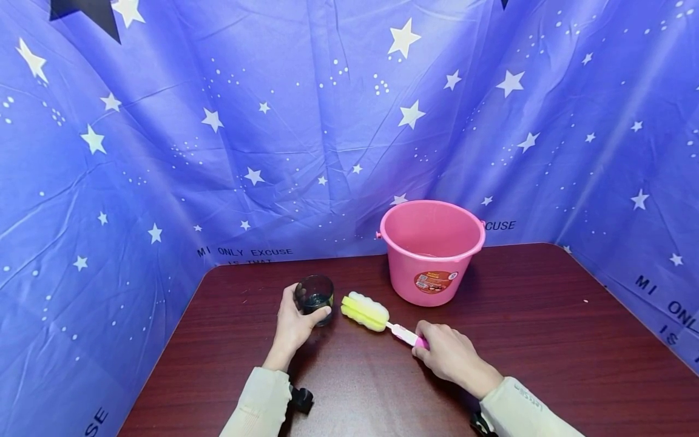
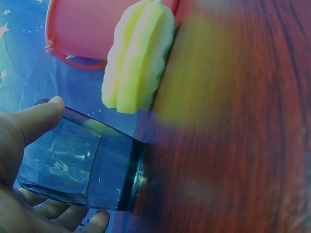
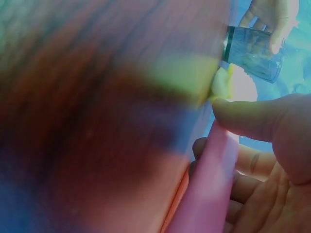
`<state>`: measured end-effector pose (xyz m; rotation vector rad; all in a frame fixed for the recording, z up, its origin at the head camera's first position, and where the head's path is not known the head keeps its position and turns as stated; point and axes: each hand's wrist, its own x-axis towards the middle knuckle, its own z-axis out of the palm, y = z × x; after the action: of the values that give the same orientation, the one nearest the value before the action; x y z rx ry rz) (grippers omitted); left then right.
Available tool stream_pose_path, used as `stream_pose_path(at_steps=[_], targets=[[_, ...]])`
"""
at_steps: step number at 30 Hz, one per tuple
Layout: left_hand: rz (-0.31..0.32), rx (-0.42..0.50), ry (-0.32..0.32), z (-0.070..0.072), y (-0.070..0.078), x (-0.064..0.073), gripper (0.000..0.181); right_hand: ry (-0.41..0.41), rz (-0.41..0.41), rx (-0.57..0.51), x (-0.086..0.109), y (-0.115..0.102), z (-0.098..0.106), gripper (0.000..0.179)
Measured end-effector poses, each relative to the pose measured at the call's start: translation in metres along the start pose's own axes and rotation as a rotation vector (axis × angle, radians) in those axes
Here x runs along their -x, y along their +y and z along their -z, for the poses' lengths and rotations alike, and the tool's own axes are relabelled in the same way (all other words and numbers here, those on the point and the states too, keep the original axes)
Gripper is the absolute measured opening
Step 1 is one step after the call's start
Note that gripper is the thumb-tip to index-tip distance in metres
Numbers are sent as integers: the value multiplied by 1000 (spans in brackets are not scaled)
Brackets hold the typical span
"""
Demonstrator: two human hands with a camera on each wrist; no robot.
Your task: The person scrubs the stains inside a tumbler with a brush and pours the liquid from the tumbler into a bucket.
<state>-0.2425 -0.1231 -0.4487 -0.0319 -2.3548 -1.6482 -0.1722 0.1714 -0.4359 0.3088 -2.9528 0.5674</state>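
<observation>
In the head view my left hand [image 1: 297, 325] grips a dark, see-through glass [image 1: 315, 292] near the middle of the table. The left wrist view has the thumb on one side of this tumbler [image 2: 82, 160] and the fingers around the other. Its base is right at the tabletop. My right hand [image 1: 450, 355] holds a sponge bottle brush by its pink and white handle [image 1: 405, 335]. The yellow and white sponge head [image 1: 364, 311] points left, a short way from the glass. Thumb and fingers close round the pink handle [image 3: 209, 189] in the right wrist view.
A pink bucket [image 1: 431, 267] with an orange label stands at the back of the dark red wooden table [image 1: 349, 388], behind the brush. Blue cloth [image 1: 306, 152] with white stars hangs around the table's back and sides.
</observation>
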Motion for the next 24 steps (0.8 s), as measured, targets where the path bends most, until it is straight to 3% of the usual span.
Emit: stream_pose_path(at_steps=[24], targets=[[11, 32, -9, -1, 1, 0, 75, -9, 18, 8, 1, 2, -2, 23]])
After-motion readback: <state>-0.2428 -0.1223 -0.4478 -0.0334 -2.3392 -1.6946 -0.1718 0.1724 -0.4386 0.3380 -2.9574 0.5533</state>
